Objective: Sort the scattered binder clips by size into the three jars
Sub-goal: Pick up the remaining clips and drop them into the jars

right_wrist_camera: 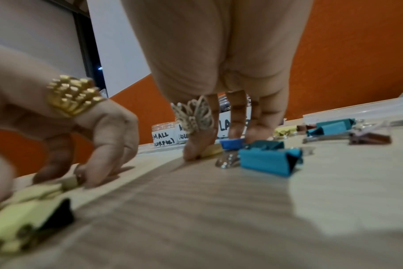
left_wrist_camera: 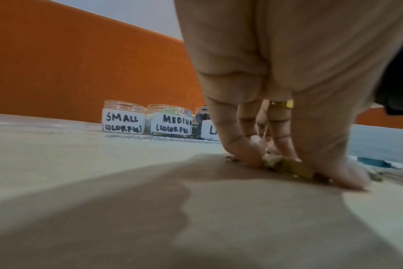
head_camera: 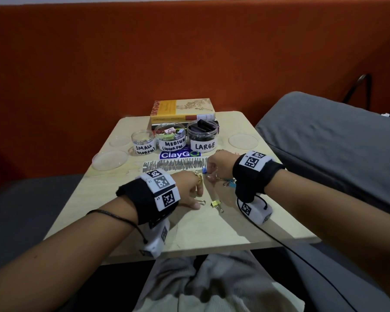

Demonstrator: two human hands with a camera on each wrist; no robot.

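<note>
— Pale wooden table (head_camera: 245,224), orange wall behind. Jars?
— Far edge: SMALL jar (head_camera: 143,142), MEDIUM jar (head_camera: 171,138), LARGE jar (head_camera: 202,137).
— Hands?
— Nearer than LARGE jar: left hand (head_camera: 189,190) pinching small yellow clip (left_wrist_camera: 288,164); right hand (head_camera: 218,165) pinching small blue clip (head_camera: 204,170).

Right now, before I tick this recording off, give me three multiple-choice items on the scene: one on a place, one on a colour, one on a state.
1. Where does the LARGE jar stand in the row of three, seen from the head view?
A. at the left end
B. in the middle
C. at the right end

2. What colour are the clips inside that jar?
A. black
B. pink
C. yellow

3. How do the three jars stand?
A. lids screwed on
B. open, their lids off
C. tipped on their sides

Answers:
1 C: it stands right of the MEDIUM jar, and the SMALL jar is at the left end.
2 A: only dark clips show through its clear wall.
3 B: their mouths are uncovered and upright; clear lids lie on the table.
</note>
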